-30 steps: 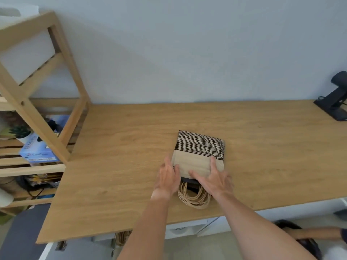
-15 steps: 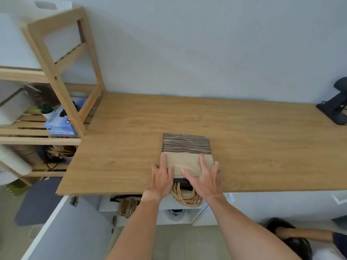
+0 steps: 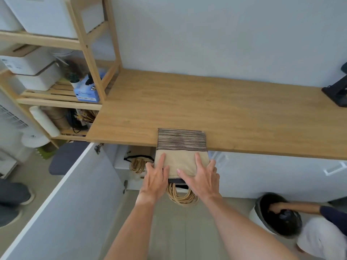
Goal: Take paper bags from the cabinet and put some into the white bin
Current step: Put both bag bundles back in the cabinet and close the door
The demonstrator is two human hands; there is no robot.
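A flat stack of folded paper bags (image 3: 181,145), tan with a black-striped end, lies half over the front edge of the wooden counter (image 3: 225,113). Their rope handles (image 3: 181,197) dangle below my hands. My left hand (image 3: 156,177) grips the stack's near left corner and my right hand (image 3: 201,177) the near right corner, with the fingers spread on top. Under the counter the cabinet stands open, with more rope-handled bags (image 3: 138,163) inside. The white bin (image 3: 256,216), dark inside, stands on the floor at the lower right.
The open white cabinet door (image 3: 62,203) juts toward me on the left. Another person's arm (image 3: 296,208) reaches into the bin. A wooden shelf unit (image 3: 88,44) with boxes stands at the left. A black stand (image 3: 338,91) sits at the counter's far right.
The stack has slid toward me from the middle of the counter to overhang its front edge, with both hands on it. The view has dropped, and now shows the open cabinet and the bin.
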